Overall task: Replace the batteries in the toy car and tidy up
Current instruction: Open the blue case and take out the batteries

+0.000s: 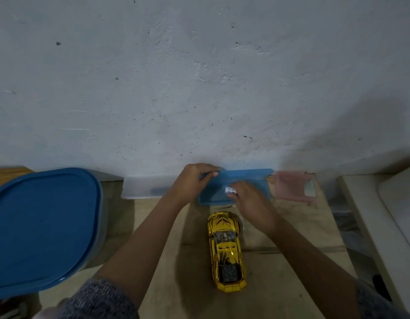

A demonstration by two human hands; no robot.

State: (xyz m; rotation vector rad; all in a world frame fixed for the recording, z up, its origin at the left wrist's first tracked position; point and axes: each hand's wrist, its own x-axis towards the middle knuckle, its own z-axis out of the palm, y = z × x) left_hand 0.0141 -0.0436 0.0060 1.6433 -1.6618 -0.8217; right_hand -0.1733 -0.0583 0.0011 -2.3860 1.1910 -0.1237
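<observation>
A shiny gold toy car [227, 249] stands on its wheels on the tan table, nose toward the wall. Just beyond it, against the wall, lies a small blue-lidded box [245, 180] with a white label. My left hand [194, 180] grips the lid's far left corner, thumb curled over the edge. My right hand [250, 199] lies on top of the lid near the label, fingers bent; the image is blurred there. No batteries are visible.
A large container with a blue lid [43, 229] fills the left side. A clear box [144, 187] and a pink box [293, 187] flank the blue-lidded one along the wall. A pale cushion-like surface [388, 215] borders the table on the right.
</observation>
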